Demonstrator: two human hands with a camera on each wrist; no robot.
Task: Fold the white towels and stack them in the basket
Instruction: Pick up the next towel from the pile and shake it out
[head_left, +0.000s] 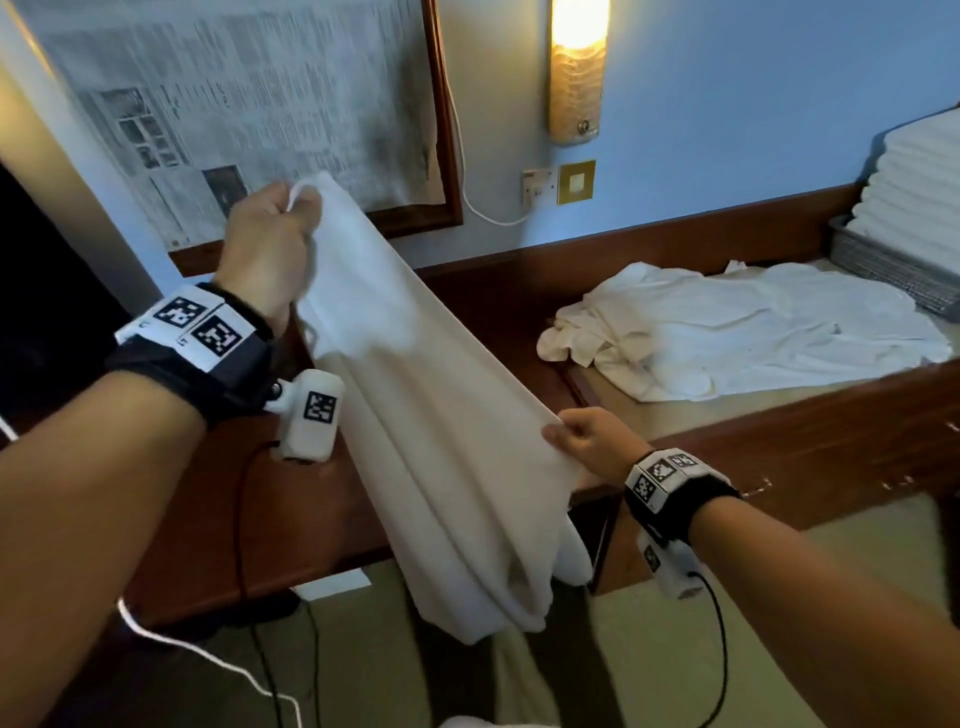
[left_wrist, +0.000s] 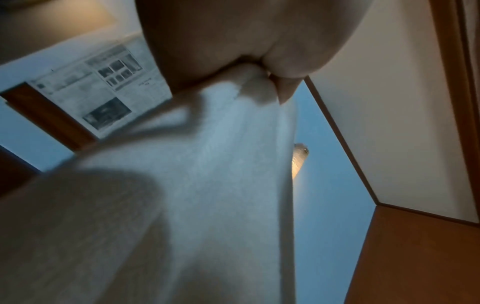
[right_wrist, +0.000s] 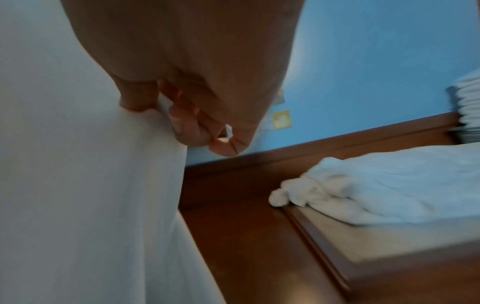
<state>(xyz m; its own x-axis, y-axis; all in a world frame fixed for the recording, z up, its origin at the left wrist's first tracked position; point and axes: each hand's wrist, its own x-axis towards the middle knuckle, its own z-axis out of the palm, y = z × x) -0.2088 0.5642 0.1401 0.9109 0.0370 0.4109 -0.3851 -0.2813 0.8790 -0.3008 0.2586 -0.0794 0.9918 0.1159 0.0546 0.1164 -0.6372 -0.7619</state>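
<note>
Head view shows a white towel (head_left: 415, 415) held up in the air over the near edge of the wooden surface (head_left: 291, 519), its lower end hanging past that edge toward the floor. Nearest, the right hand (head_left: 592, 436) pinches the towel's lower edge between thumb and curled fingers (right_wrist: 187, 123); higher and further off, the left hand (head_left: 270, 244) grips the top corner in a closed fist, so the cloth runs slantwise between the two hands. Further along the surface to the right, a loose heap of white towels (head_left: 753, 332) lies crumpled and unfolded. Beyond it, at the far right corner, a grey basket (head_left: 883, 270) holds a tall stack of folded towels (head_left: 919, 197). Behind everything, a framed newspaper print (head_left: 249, 104) and a lit wall lamp (head_left: 576, 67) hang on the blue wall.
</note>
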